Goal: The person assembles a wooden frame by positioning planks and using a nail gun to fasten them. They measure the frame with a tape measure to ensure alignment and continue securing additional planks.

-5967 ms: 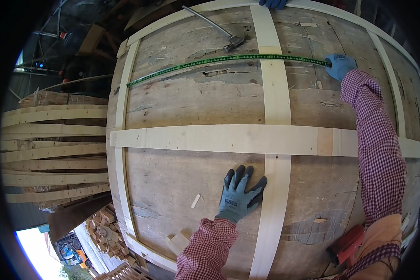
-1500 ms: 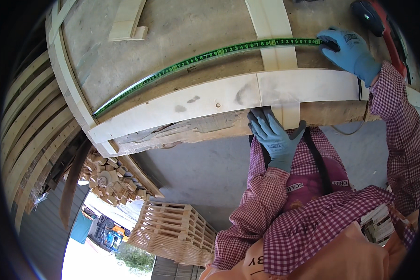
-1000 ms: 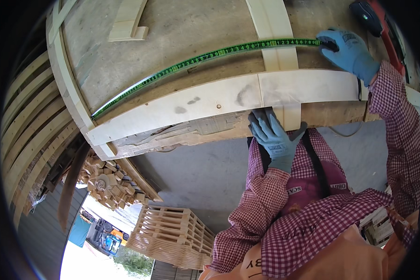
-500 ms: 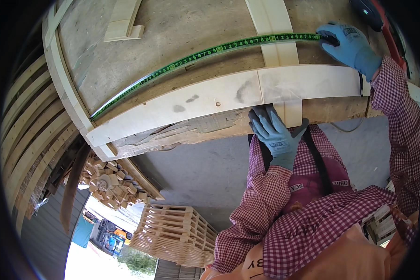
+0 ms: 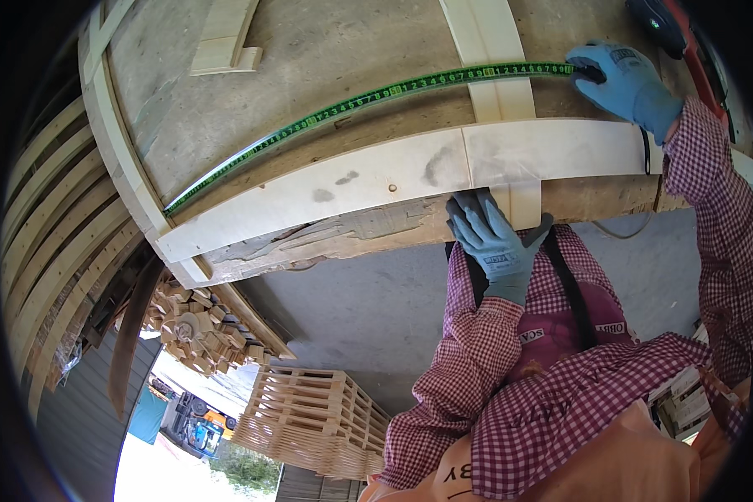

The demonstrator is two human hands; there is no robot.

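Observation:
My right hand (image 5: pixel 626 82), in a blue glove, is closed around the case end of a tape measure at the upper right. The green tape measure blade (image 5: pixel 343 105) stretches left from it across the workbench to a wooden strip (image 5: pixel 125 138) at the left. It passes over a pale crosswise board (image 5: pixel 500 96). Nearer to me a long pale board (image 5: pixel 376 171) lies roughly alongside the blade, apart from it. My left hand (image 5: pixel 492 238), also gloved in blue, rests with its fingers spread at the bench's near edge; its fingertips touch the wood just below the long board.
A short stepped wood piece (image 5: pixel 226 42) lies at the far side of the bench top (image 5: pixel 351 38). A red-and-black tool (image 5: pixel 690 50) is beyond my right hand. Below left are a heap of wood offcuts (image 5: pixel 201 330) and stacked slatted frames (image 5: pixel 309 410); long slats (image 5: pixel 54 226) are stacked at the far left.

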